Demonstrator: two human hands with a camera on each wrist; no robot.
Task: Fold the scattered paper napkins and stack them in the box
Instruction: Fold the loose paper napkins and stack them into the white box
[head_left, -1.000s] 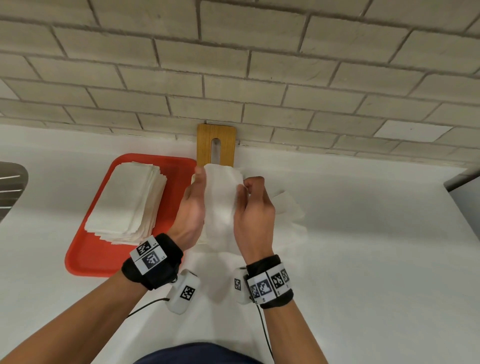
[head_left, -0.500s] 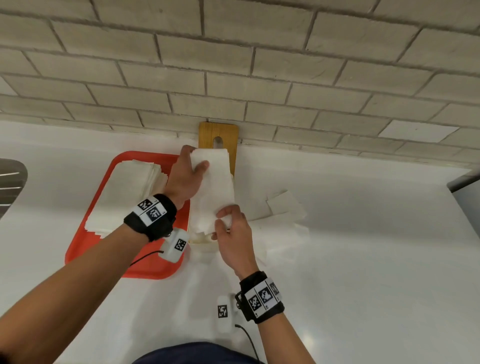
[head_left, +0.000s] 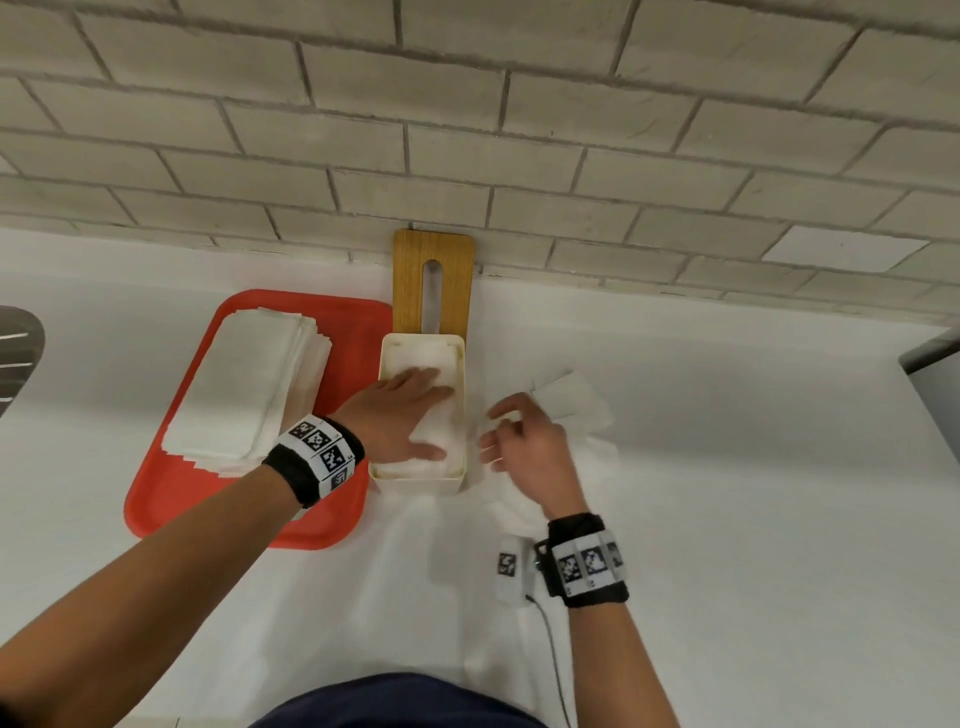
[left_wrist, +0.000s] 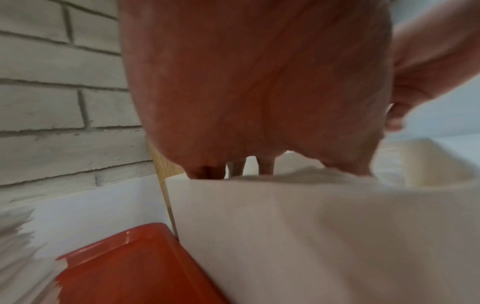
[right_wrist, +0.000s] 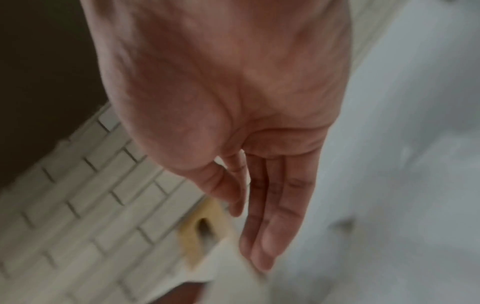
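A cream box (head_left: 387, 358) stands on the white counter with folded white napkins (head_left: 447, 358) inside. My left hand (head_left: 410, 415) lies flat on those napkins, fingers straight, pressing them down; in the left wrist view the palm (left_wrist: 259, 82) sits over the box wall (left_wrist: 311, 236). My right hand (head_left: 511, 441) hovers just right of the box, fingers relaxed and holding nothing; the right wrist view shows its straight fingers (right_wrist: 272, 216). Loose unfolded napkins (head_left: 571, 400) lie scattered on the counter under and beyond the right hand.
A red tray (head_left: 171, 499) left of the box carries a stack of white napkins (head_left: 244, 384). A wooden lid with a slot (head_left: 432, 280) leans against the brick wall behind the box. A metal sink edge (head_left: 15, 353) shows at far left.
Both hands held a folded napkin above the box; it now lies in the box under my flat left hand. The right hand let go and moved right toward the loose napkins.
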